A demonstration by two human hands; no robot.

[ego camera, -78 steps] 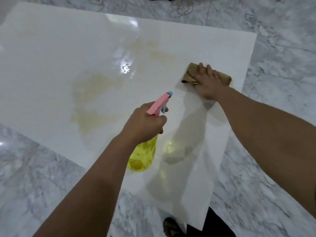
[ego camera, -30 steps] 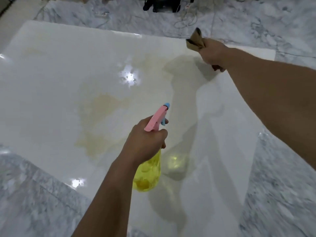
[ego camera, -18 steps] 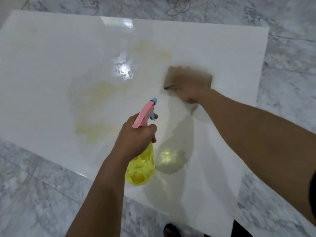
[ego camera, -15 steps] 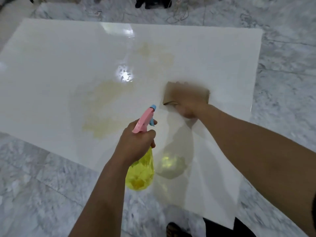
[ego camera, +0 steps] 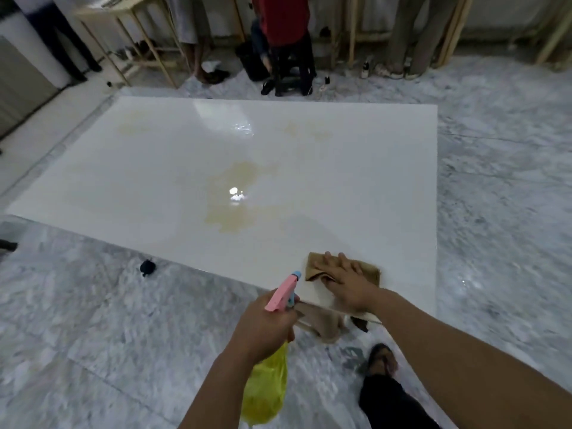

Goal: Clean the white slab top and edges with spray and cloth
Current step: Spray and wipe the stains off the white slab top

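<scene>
While my right hand lay flat, fingers spread, pressing the folded brown cloth onto the near corner of the glossy white rectangular slab, my left hand was wrapped round the neck of the yellow plastic spray bottle with the pink trigger head, held just off the near edge over the grey marbled floor. The slab lay flat on that floor. Yellowish stains sat well apart from the cloth, toward the middle, so I judged the main risk was leaving them smeared if I kept working only the corner. The surface looked wet and slick; leaning hard on the cloth there could have let my palm skid. My sandalled foot stood close to the edge, and stray spray on the floor might have made footing treacherous.
</scene>
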